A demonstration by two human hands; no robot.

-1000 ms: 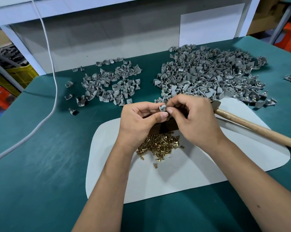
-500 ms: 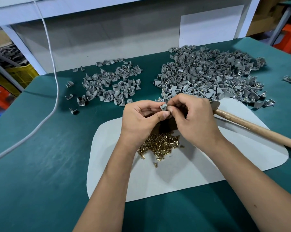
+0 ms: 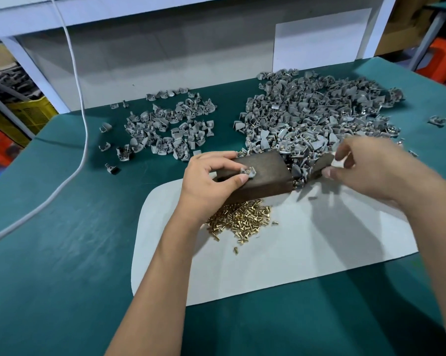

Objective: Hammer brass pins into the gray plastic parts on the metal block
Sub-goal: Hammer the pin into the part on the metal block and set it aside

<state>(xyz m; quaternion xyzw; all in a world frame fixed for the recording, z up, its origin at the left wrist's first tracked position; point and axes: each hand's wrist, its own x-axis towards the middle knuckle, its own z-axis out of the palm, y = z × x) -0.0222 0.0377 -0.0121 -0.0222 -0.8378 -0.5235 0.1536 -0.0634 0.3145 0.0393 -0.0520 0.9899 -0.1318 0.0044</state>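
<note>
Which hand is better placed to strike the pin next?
Right hand: it is already at the blurred hammer, while the left hand pinches the gray plastic part on the metal block.

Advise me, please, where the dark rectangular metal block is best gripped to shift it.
Probably across its long near and far faces, from above, at the bare right half of the dark rectangular metal block: they are flat and parallel. The left hand and small gray plastic part occupy the left half.
</note>
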